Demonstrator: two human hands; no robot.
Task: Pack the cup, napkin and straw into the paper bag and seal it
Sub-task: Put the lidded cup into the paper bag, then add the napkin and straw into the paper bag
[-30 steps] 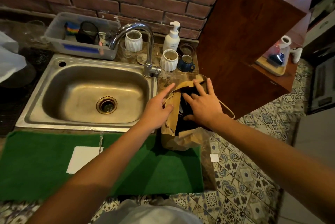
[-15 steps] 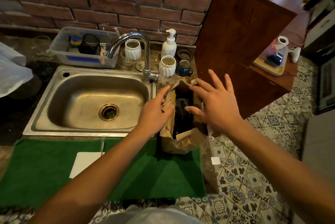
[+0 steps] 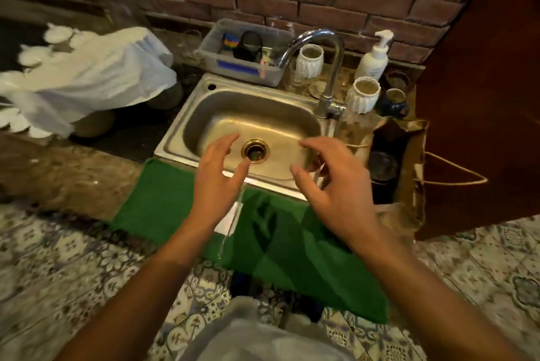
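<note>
The brown paper bag (image 3: 413, 173) stands open at the right of the sink, with a dark cup (image 3: 383, 168) inside it. On the green mat (image 3: 163, 203) lie a white napkin (image 3: 229, 222) and a clear straw (image 3: 230, 229), both partly hidden by my left hand. My left hand (image 3: 217, 182) and my right hand (image 3: 336, 182) hover over the sink's front edge, both empty with fingers spread. Neither hand touches the bag.
A steel sink (image 3: 254, 127) with a tap (image 3: 324, 68) lies ahead. Behind it stand a grey tub (image 3: 242, 62), white ribbed cups (image 3: 363, 94), a soap pump bottle (image 3: 375, 56) and a blue mug (image 3: 394, 103). A white cloth (image 3: 96, 74) is at left, a wooden panel (image 3: 482, 97) at right.
Both hands have left the bag and moved left over the sink's front edge. The view has swung left, so the bag now sits at the right.
</note>
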